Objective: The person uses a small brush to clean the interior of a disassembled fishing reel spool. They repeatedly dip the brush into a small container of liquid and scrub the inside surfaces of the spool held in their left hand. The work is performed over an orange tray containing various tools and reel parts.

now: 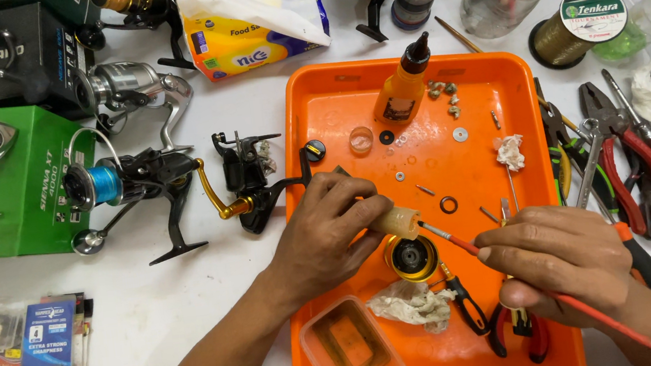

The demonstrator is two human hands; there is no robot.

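Observation:
My left hand (pixel 330 232) grips a small tan cylindrical part (pixel 398 222) over the orange tray (pixel 348 97). My right hand (pixel 562 253) holds a thin red-handled brush (pixel 466 245) whose tip touches the end of that part. Just below the part sits a gold spool (pixel 411 258) on the tray. A black fishing reel body with a gold handle (pixel 248 188) lies at the tray's left edge, close behind my left hand.
On the tray are an orange squeeze bottle (pixel 405 86), small washers and screws, a crumpled cloth (pixel 411 305), a clear tub (pixel 353 349) and small pliers (pixel 526 332). Pliers and tools (pixel 629 162) lie to the right. Reels, a green box (pixel 7 185) and a tissue pack (pixel 256 22) lie left and behind.

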